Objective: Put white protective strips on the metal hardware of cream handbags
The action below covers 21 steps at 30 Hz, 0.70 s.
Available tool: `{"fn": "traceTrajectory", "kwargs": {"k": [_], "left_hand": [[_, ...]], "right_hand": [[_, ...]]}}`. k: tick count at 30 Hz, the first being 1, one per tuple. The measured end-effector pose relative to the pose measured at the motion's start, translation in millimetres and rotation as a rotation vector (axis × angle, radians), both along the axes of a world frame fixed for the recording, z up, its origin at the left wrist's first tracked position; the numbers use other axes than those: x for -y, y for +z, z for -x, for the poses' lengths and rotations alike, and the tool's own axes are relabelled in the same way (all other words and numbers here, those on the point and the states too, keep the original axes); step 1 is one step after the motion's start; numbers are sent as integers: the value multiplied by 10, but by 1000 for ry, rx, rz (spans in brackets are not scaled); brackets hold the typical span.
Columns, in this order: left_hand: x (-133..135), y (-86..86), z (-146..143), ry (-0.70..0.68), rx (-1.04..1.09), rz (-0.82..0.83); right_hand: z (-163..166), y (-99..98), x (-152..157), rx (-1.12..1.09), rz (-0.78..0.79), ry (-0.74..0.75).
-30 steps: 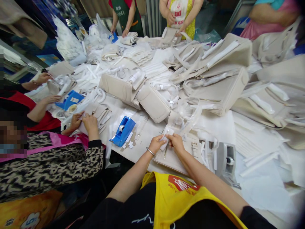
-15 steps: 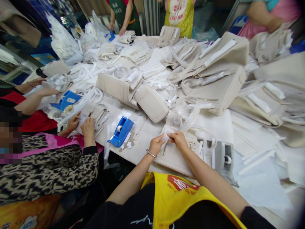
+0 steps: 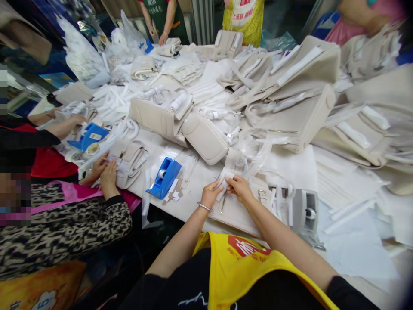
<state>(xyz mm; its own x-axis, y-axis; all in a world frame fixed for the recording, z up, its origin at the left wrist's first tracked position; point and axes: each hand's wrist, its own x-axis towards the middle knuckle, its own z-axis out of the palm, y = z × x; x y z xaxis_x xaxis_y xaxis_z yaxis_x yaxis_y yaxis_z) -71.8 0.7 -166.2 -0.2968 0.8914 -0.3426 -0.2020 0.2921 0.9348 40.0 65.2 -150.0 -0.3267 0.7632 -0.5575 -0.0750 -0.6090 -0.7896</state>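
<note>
Nearest, below the wearer's yellow apron bib [image 3: 238, 262] in height on the body, a beige handbag [image 3: 237, 216] lies flat on the near edge of the table [image 3: 189, 207], its gold zip [image 3: 223, 205] and buckled strap [image 3: 263, 197] facing up. Over its left part, the left hand [image 3: 210, 194] pinches a thin white wrapping piece [image 3: 224, 180] between thumb and fingers, and the right hand [image 3: 240, 189] has closed finger and thumb on the same piece from the other side. The wrapping looks almost weightless, limp and easily creased or torn, so a light pinch at its edges should suit; the handbag seems moderately light, supple on its face and firmer along the seams, best taken by its bottom edge or side rather than by the zip or buckle. The fingers cover much of the wrapping, so its full outline, and whether it is paper or thin foam, cannot be told. The right forearm hides part of the handbag. Just right of it stands a grey tape dispenser [image 3: 300, 211]; farther off, the heaped beige handbags [image 3: 206, 140] overlap too much to count, and the far co-workers are cut off by the upper edge
</note>
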Motion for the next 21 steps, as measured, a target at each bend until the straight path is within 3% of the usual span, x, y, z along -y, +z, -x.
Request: {"fn": "traceTrajectory", "kwargs": {"k": [10,16,21], "left_hand": [[-41,-9,-62,140,23,67],[24,-21,-163,73,-396,-41],[86,44,-211,-117,-845,-203]], "right_hand": [[-20,-6,6,3,-22,-11],[-4,-120,77,68,-54,-117],[11,-132,110,72,82,-216]]}}
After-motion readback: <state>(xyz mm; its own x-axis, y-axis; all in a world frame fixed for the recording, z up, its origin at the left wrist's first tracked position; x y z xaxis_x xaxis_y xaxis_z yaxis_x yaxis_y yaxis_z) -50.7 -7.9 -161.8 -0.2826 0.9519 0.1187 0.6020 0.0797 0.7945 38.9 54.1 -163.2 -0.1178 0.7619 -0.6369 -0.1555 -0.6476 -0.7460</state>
